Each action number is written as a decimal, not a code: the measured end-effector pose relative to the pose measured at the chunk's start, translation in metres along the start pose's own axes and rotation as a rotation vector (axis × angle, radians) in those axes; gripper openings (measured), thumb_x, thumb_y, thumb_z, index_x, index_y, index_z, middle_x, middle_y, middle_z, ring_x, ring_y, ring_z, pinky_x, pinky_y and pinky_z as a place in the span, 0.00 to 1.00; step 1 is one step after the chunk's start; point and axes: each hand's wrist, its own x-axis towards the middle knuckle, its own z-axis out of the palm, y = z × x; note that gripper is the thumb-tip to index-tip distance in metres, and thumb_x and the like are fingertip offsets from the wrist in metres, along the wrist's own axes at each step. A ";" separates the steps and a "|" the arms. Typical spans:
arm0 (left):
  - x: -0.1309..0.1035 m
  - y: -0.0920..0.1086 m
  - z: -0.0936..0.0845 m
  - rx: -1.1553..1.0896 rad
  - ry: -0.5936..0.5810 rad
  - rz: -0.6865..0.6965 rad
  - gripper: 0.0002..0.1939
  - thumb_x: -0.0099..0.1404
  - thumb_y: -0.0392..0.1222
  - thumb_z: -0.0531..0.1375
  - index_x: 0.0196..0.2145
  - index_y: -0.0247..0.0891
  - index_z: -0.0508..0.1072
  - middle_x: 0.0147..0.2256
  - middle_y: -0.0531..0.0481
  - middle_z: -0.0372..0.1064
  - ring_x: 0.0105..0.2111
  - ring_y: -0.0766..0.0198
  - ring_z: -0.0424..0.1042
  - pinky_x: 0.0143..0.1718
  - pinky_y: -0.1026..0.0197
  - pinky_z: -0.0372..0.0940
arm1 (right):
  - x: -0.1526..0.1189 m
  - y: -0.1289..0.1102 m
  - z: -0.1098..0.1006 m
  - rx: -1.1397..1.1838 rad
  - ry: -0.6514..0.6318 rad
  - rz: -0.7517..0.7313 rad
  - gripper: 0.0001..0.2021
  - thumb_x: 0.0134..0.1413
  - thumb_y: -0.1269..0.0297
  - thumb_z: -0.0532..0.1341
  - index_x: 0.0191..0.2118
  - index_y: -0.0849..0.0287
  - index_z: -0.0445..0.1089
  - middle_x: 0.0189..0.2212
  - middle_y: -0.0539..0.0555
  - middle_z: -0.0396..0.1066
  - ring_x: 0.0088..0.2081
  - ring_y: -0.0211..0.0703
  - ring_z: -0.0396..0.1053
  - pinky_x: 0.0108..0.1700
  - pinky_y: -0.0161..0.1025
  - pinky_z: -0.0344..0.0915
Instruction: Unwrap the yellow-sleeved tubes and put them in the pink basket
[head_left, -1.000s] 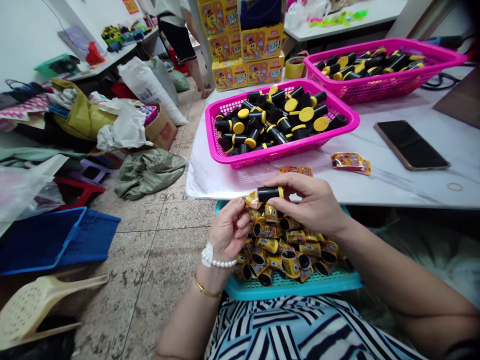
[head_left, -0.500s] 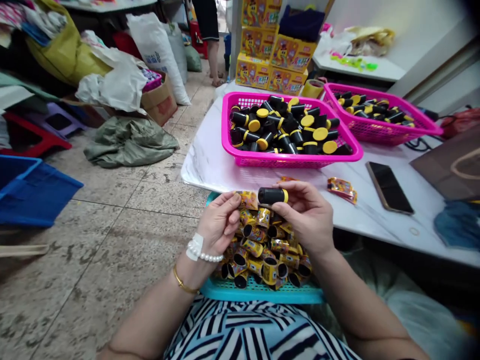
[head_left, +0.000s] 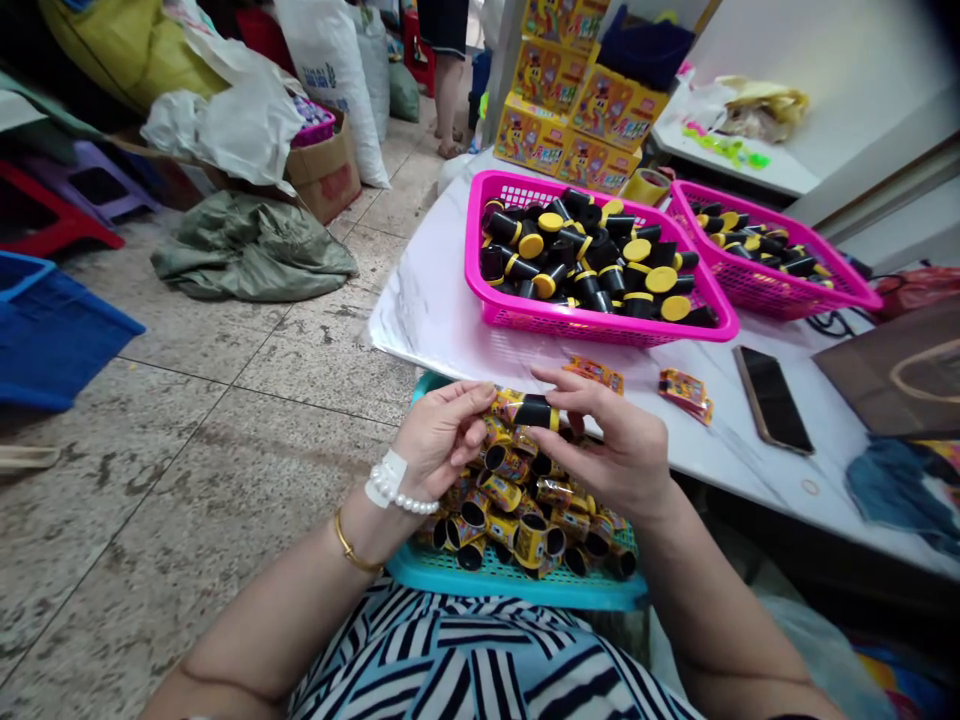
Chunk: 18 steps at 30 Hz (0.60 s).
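L hand (head_left: pixel 442 437) is pinching printed sleeve (head_left: pixel 507 404) at end of blk yellow-capped tube (head_left: pixel 536 412); R hand (head_left: pixel 626 445) is curving abt cap, grip unclear, over teal basket (head_left: pixel 517 592).

Single head-worn view, forward and down, close over left hand (head_left: pixel 442 445) and right hand (head_left: pixel 626 445)

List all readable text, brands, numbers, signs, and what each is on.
None reads clearly.
Stacked yellow cardboard boxes: multicoloured lettering, too blurred to quote.
Upright white plastic sack: blue print, too blurred.
Flat, shiny orange packets: print too small.
Yellow printed plastic sleeve in the left hand: too small to read.
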 end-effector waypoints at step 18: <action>-0.016 0.005 -0.014 0.424 -0.132 0.211 0.11 0.54 0.32 0.71 0.38 0.32 0.82 0.31 0.45 0.78 0.27 0.68 0.73 0.29 0.71 0.68 | -0.010 0.004 0.015 0.246 0.009 0.071 0.20 0.46 0.66 0.74 0.47 0.51 0.73 0.47 0.57 0.74 0.47 0.50 0.74 0.50 0.49 0.74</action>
